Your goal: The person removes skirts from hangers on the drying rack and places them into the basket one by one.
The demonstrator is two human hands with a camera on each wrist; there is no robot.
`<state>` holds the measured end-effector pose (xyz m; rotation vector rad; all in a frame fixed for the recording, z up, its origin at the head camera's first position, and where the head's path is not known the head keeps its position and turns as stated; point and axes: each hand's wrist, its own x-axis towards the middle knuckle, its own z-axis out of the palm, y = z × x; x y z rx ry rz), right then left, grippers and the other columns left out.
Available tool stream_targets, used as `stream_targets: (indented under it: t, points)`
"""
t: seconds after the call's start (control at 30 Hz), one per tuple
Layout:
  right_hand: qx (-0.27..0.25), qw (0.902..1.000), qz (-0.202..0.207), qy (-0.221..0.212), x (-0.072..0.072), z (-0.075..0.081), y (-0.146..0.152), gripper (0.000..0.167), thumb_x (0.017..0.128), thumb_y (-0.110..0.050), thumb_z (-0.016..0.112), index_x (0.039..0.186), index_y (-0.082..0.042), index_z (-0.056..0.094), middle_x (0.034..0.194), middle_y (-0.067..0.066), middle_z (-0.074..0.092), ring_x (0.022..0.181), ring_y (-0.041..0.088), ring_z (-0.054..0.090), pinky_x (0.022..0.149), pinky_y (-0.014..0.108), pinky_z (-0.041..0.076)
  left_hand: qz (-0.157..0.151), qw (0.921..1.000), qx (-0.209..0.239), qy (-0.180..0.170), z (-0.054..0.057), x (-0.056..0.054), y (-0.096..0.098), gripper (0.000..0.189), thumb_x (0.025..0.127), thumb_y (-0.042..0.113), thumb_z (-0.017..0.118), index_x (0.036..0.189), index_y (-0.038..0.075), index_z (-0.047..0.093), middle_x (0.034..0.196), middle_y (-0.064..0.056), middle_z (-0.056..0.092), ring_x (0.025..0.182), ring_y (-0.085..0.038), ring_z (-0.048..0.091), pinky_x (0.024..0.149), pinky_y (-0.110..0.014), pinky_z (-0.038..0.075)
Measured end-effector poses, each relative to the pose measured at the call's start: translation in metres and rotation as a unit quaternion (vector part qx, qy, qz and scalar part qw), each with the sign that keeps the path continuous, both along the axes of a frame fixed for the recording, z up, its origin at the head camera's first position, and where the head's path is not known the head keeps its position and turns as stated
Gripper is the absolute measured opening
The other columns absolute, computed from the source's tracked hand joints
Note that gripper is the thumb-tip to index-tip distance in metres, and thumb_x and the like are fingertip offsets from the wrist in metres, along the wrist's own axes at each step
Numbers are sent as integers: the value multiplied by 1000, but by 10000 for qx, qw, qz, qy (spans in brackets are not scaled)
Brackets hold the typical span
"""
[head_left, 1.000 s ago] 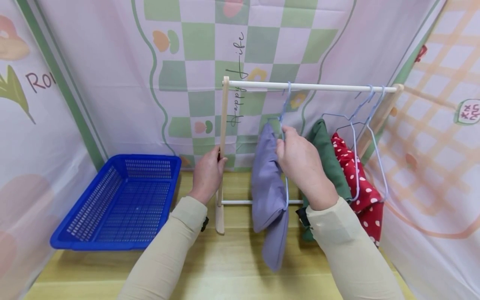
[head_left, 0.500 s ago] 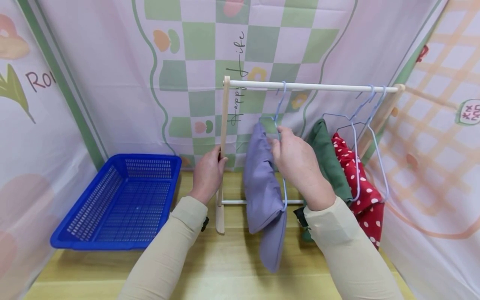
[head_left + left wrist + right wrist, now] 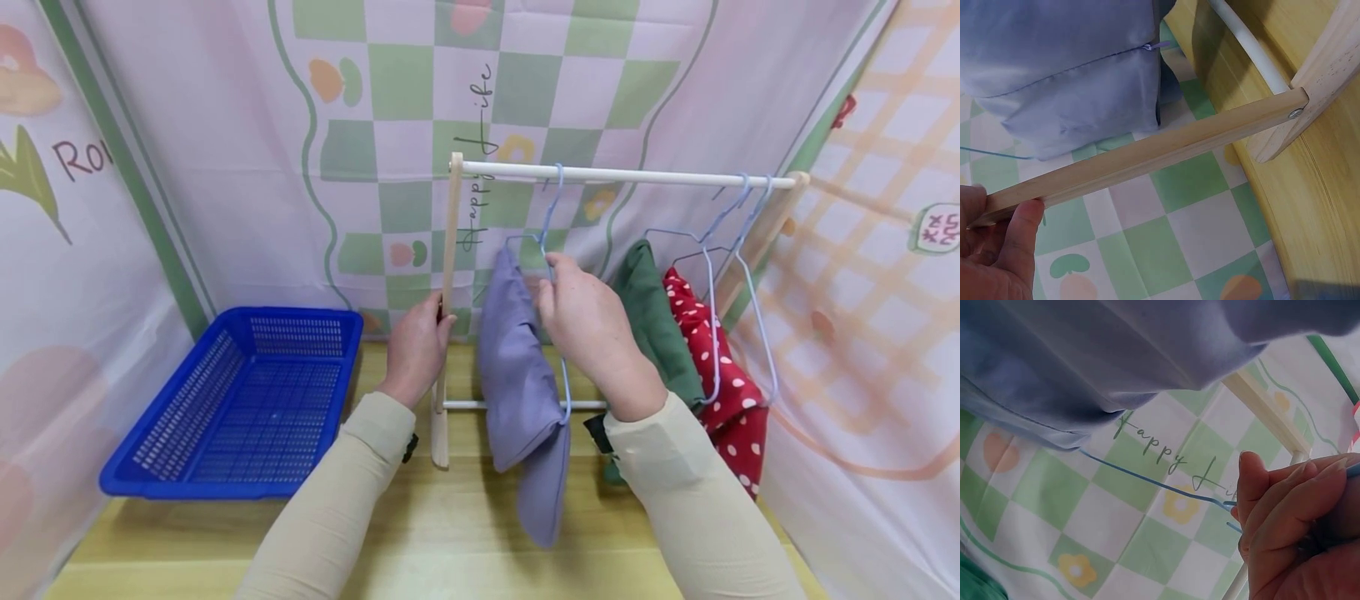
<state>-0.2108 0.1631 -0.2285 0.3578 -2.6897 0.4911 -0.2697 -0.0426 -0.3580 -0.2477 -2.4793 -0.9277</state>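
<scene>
A white-railed wooden clothes rack carries a light-blue wire hanger point(image 3: 550, 212) with a purple zipped cushion cover point(image 3: 513, 358) folded over it. My right hand point(image 3: 592, 325) grips this hanger just below its hook, which sits over the top rail point(image 3: 637, 175). In the right wrist view the curled fingers point(image 3: 1285, 519) wrap the blue wire. My left hand point(image 3: 414, 350) holds the rack's left wooden upright point(image 3: 450, 242); in the left wrist view, fingers and thumb pinch the upright point(image 3: 1147, 153). The purple cover point(image 3: 1066, 69) hangs beside it, its zip pull showing.
Farther right on the rail hang a green cloth point(image 3: 656, 312) and a red polka-dot cloth point(image 3: 693, 333), each on a blue hanger. A blue perforated basket point(image 3: 225, 489) stands left of the rack on the wooden table point(image 3: 435, 533). Printed curtains enclose the back and sides.
My right hand has slid the hanger and purple cover left along the top rail, toward the left upright. The left hand keeps its place on the upright.
</scene>
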Motion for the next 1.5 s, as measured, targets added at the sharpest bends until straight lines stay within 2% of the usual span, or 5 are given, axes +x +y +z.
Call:
stream_targets:
  t: [0.23, 0.5, 0.87, 1.1, 1.5]
  points:
    - [12, 10000, 90, 24, 1, 1, -4, 45, 110, -19, 46, 148, 5, 49, 104, 27, 74, 85, 40, 71, 75, 55, 57, 28, 10000, -28, 13, 0, -1, 0, 29, 106, 27, 63, 128, 8, 63, 101, -12, 71, 87, -29, 69, 77, -45, 59]
    - [2, 9999, 145, 50, 2, 0, -9, 45, 110, -20, 46, 147, 6, 50, 97, 25, 73, 85, 40, 71, 75, 55, 57, 27, 10000, 4, 25, 0, 0, 0, 27, 106, 26, 63, 126, 8, 63, 98, -10, 70, 84, -28, 68, 74, -44, 59]
    - [117, 9994, 225, 222, 1, -1, -13, 44, 109, -18, 47, 146, 6, 51, 78, 17, 68, 69, 34, 67, 65, 51, 55, 38, 10000, -16, 55, -1, 0, 0, 26, 107, 27, 62, 126, 9, 63, 100, -10, 71, 85, -27, 69, 75, -43, 59]
    - [101, 9996, 242, 114, 1, -1, -17, 45, 110, -20, 44, 148, 3, 50, 77, 14, 68, 70, 33, 67, 66, 50, 55, 17, 9996, -44, 280, -3, 1, 0, 28, 106, 24, 64, 127, 6, 63, 103, -11, 72, 88, -28, 70, 76, -42, 60]
    - [110, 9993, 280, 214, 2, -2, -23, 42, 109, -18, 45, 145, 2, 52, 71, 14, 64, 70, 36, 68, 66, 53, 56, 75, 9997, -56, 222, -2, 1, 0, 31, 106, 27, 63, 130, 6, 62, 102, -11, 71, 89, -28, 69, 78, -44, 59]
